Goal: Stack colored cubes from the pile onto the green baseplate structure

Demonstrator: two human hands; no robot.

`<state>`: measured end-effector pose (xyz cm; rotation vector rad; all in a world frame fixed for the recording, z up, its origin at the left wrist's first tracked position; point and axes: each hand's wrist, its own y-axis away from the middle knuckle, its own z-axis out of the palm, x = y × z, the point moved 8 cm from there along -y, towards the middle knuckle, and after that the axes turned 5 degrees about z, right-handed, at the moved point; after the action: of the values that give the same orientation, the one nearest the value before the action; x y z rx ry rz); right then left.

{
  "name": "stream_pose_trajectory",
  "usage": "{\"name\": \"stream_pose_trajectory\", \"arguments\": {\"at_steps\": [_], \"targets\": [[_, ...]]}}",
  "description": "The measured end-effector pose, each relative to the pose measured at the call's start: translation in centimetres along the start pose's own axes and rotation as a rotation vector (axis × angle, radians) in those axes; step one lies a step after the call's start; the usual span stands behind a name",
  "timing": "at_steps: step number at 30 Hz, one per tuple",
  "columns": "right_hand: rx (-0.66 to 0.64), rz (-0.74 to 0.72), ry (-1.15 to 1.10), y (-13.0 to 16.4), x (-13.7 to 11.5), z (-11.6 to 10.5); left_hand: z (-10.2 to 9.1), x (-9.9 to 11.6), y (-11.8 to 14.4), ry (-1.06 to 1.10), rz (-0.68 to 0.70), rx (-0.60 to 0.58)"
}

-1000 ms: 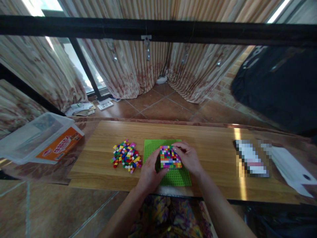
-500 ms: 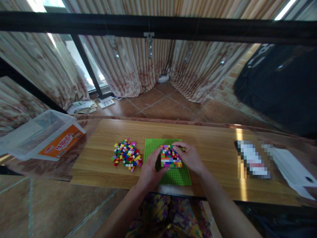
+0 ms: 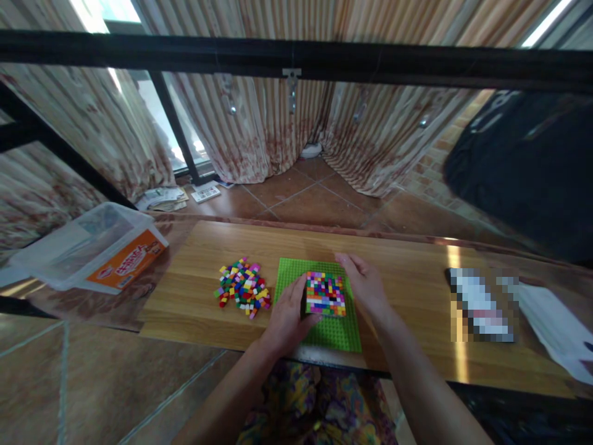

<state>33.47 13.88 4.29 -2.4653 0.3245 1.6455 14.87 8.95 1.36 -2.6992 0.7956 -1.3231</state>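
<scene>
A multicoloured block of small building bricks (image 3: pixel 326 294) is above the green studded baseplate (image 3: pixel 343 339), roughly over its middle. My left hand (image 3: pixel 290 312) grips the block from its left side, fingers along the left edge and thumb at the near edge. Dark gaps show among the bricks on its top. Just right of the block, my right hand (image 3: pixel 367 289) is apart from it, with fingers stretched toward the baseplate's far right corner. Nothing shows in those fingers. Left of the baseplate lies a pile of loose coloured bricks (image 3: pixel 243 287).
A clear plastic box (image 3: pixel 118 225) with an orange label stands at the table's left end. On the right of the wooden table (image 3: pixel 407 303) lie a blurred-out phone-like object (image 3: pixel 482 306) and a white flat item (image 3: pixel 556 330). A dark bar (image 3: pixel 324 59) crosses beyond.
My right hand has come off the block's far right corner and moved slightly right. My left hand keeps hold of the block. The whole view has shifted slightly.
</scene>
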Motion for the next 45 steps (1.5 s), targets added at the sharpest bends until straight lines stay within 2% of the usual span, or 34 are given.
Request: {"name": "stream_pose_trajectory", "arguments": {"at_steps": [3, 6, 8, 11, 14, 17, 22, 27, 30, 33, 35, 45], "targets": [[-0.038, -0.168, 0.161, -1.9, -4.3, 1.3, 0.1, 0.2, -0.1, -0.015, 0.014, -0.019], [-0.092, -0.263, 0.356, -3.0, -6.9, 4.1, 0.3, 0.2, -0.2, -0.023, 0.023, -0.033], [-0.095, -0.251, 0.504, -3.2, -7.0, 6.1, 0.5, 0.1, -0.1, -0.032, 0.024, -0.036], [-0.128, -0.154, 0.712, -2.9, -5.4, 8.5, 0.7, -0.1, -0.1, -0.037, 0.026, -0.030], [-0.187, -0.128, 0.804, -2.3, -4.3, 9.9, 0.8, -0.2, 0.0, -0.037, 0.025, -0.015], [-0.188, -0.127, 0.798, -2.2, -4.2, 9.8, 0.8, -0.3, 0.0, -0.043, 0.023, -0.006], [-0.209, -0.038, 0.647, -3.6, -4.1, 8.2, 0.6, 0.2, -0.1, -0.035, 0.056, -0.021], [-0.079, -0.131, 0.539, -5.7, -6.3, 5.9, 0.5, 0.3, -0.2, -0.021, 0.048, -0.021], [-0.040, -0.138, 0.607, -5.5, -6.1, 6.6, 0.6, 0.2, -0.1, -0.018, 0.047, -0.012], [-0.130, -0.053, 0.709, -4.5, -4.0, 8.7, 0.6, 0.2, 0.0, -0.012, 0.061, -0.009], [-0.143, -0.080, 0.757, -3.8, -3.5, 9.5, 0.5, 0.2, 0.0, -0.011, 0.062, -0.005], [-0.056, -0.207, 0.882, -2.8, -5.6, 8.9, 0.4, 0.2, 0.2, -0.034, 0.074, -0.003]]}}
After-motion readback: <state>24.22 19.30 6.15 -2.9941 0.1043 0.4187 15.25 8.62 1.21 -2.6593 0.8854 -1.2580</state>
